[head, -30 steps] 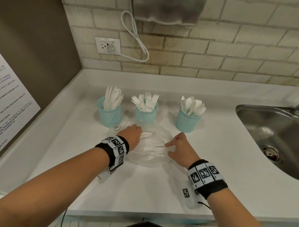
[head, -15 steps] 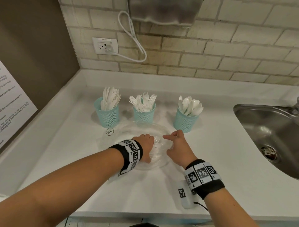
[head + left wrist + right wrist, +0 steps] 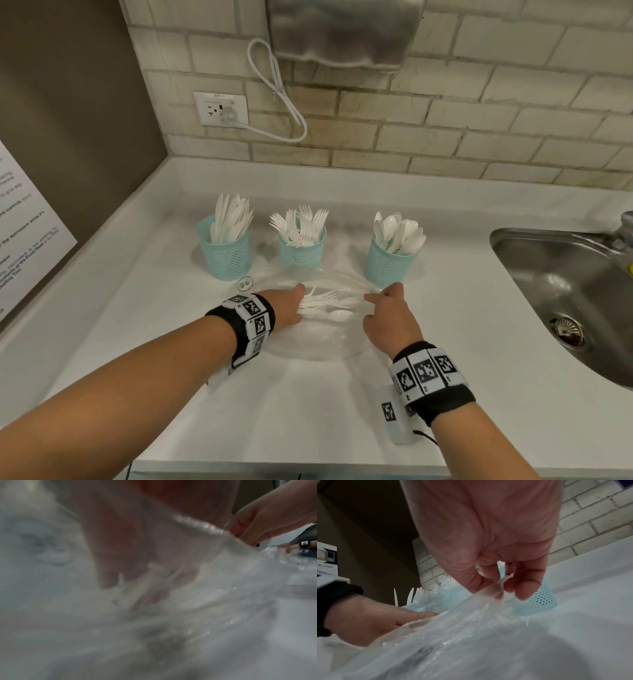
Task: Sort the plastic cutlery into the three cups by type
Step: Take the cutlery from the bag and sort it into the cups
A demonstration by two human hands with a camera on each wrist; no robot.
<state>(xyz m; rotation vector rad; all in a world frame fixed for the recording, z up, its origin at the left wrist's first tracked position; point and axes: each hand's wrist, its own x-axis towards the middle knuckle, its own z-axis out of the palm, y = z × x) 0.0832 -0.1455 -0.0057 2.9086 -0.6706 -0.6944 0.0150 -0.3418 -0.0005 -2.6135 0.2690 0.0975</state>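
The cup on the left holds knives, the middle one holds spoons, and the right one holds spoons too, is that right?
Not quite. In the head view the middle cup holds forks, not spoons. The left cup holds knives and the right cup holds spoons, as you said.

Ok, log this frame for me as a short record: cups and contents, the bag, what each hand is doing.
left cup: knives
middle cup: forks
right cup: spoons
clear bag: on counter before the cups, loose cutlery inside
left hand: inside the bag, fingers among the cutlery; grip unclear
right hand: pinches the bag's edge, holding it open
sink: at right
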